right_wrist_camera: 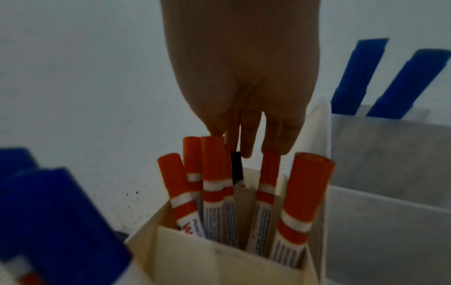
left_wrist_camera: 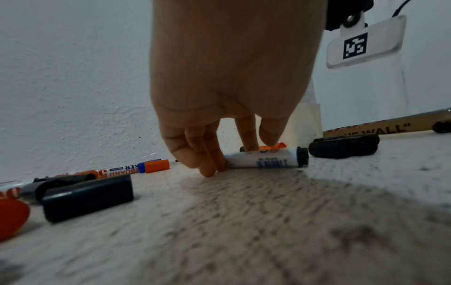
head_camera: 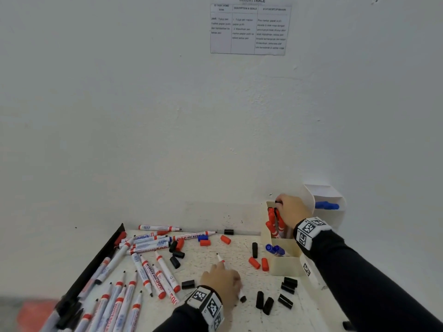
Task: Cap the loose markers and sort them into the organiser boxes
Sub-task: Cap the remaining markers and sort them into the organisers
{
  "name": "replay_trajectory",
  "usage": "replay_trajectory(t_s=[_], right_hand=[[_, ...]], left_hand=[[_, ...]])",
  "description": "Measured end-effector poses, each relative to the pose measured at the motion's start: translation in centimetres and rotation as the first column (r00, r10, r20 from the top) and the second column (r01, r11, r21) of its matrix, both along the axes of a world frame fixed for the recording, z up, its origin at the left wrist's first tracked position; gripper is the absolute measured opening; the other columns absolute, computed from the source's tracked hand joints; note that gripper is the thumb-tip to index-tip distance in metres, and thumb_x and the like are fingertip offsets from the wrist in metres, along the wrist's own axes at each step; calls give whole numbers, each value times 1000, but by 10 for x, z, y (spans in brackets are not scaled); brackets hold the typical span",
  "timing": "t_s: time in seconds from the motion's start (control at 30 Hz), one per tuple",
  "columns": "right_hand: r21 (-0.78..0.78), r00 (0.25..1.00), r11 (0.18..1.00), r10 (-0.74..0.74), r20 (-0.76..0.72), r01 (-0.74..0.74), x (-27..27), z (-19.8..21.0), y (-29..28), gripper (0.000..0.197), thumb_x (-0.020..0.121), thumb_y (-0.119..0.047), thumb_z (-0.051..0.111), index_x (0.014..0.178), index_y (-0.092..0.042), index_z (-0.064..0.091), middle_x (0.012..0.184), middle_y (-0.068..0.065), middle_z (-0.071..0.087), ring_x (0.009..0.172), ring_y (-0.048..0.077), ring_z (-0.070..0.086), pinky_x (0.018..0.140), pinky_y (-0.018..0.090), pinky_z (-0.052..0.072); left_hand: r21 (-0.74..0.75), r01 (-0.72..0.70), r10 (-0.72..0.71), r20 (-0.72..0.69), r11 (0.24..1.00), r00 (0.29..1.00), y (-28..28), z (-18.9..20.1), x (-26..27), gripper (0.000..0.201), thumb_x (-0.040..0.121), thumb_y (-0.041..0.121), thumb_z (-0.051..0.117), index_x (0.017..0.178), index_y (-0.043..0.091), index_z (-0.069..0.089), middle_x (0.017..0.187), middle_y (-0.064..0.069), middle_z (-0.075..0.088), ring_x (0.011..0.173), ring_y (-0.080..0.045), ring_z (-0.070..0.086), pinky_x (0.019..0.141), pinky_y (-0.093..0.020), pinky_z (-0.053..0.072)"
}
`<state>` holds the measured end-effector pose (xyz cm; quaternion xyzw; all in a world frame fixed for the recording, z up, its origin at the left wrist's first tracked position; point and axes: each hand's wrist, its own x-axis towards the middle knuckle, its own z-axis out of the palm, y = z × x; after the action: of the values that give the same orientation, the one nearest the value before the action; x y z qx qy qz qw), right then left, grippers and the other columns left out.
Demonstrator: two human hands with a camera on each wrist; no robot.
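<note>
My left hand [head_camera: 221, 271] [left_wrist_camera: 240, 156] pinches an uncapped marker [head_camera: 239, 292] [left_wrist_camera: 268, 160] that lies on the white table [head_camera: 239, 245]. It has a white barrel and a black end plug, and its tip points away from me. My right hand [head_camera: 279, 207] [right_wrist_camera: 240, 152] is over the cream organiser box [head_camera: 287, 264] [right_wrist_camera: 219, 260]. Its fingertips pinch the top of a black-capped marker [right_wrist_camera: 236, 169] standing among several red-capped markers [head_camera: 272, 226] [right_wrist_camera: 212, 169] in the back compartment. Blue-capped markers [head_camera: 275, 250] stand in the front compartment.
Several uncapped markers [head_camera: 143, 271] lie across the left of the table beside a black tray edge [head_camera: 96, 264]. Loose black caps [head_camera: 287, 291] and red caps [head_camera: 259, 263] are scattered near the box. A white box [head_camera: 335, 219] [right_wrist_camera: 390, 173] holding blue markers [head_camera: 327, 206] stands against the wall.
</note>
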<state>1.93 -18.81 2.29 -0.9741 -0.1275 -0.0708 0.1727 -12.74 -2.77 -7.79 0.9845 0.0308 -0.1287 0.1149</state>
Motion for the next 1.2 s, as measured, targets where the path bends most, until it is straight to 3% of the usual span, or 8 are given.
replay_trajectory(t_s=[0.13,0.3,0.5,0.67,0.77,0.9,1.03,1.2], right_hand=[[-159,997,987,-36,-64,26,-4,-9,-1,35,98,-29,32,112,-9,57,116,19,57,107,36,53,92,45,44],[-35,991,999,40,129,-36,-19,-7,-2,34,99,-29,35,117,-12,57,130,7,50,119,24,46,103,37,36],[241,958,941,188,214,-238,-63,14,22,17,96,-19,43,99,-12,58,87,2,61,75,12,55,66,18,41],[130,885,914,405,-229,-385,-110,7,44,19,95,-21,46,106,-14,61,78,-7,56,60,6,51,51,12,41],[-178,768,859,313,-558,-480,-131,-17,47,32,91,-25,55,121,-19,56,117,-2,57,93,10,56,78,19,46],[-433,796,759,181,-577,-487,-148,-50,35,50,87,-13,60,134,-16,45,139,9,43,123,24,46,99,29,39],[-312,857,861,233,-460,-401,-149,-79,23,29,87,-6,55,115,-12,56,120,8,51,102,23,56,91,25,44],[6,902,942,323,-286,-335,-156,-94,22,20,87,-5,53,99,-20,58,112,5,57,99,16,54,91,19,42]], left_hand=[[-96,-108,109,4,989,994,-1,-2,-1,40,94,35,44,130,16,46,130,-8,43,116,-23,47,98,-34,43],[-317,-206,246,92,926,965,4,5,-3,24,90,11,52,113,16,52,120,-4,48,100,-15,51,95,-24,44],[-551,-217,391,219,805,894,14,16,-23,27,91,6,44,115,17,37,96,-2,52,72,-9,50,62,-15,40],[-630,-257,464,186,733,866,26,17,-47,12,97,15,34,108,18,37,70,3,47,56,-9,41,50,-19,32],[-537,-311,448,143,784,883,34,13,-64,21,98,23,31,97,13,49,75,2,52,66,-13,46,61,-24,41],[-504,-326,427,97,800,899,43,6,-85,29,98,26,36,108,10,58,92,-4,58,74,-15,50,73,-25,45],[-601,-347,444,15,720,896,46,8,-101,22,95,31,46,111,18,52,98,0,59,63,-8,56,56,-19,49],[-587,-332,435,38,738,899,44,6,-110,21,91,32,56,108,20,55,100,3,56,85,-10,59,75,-21,52]])
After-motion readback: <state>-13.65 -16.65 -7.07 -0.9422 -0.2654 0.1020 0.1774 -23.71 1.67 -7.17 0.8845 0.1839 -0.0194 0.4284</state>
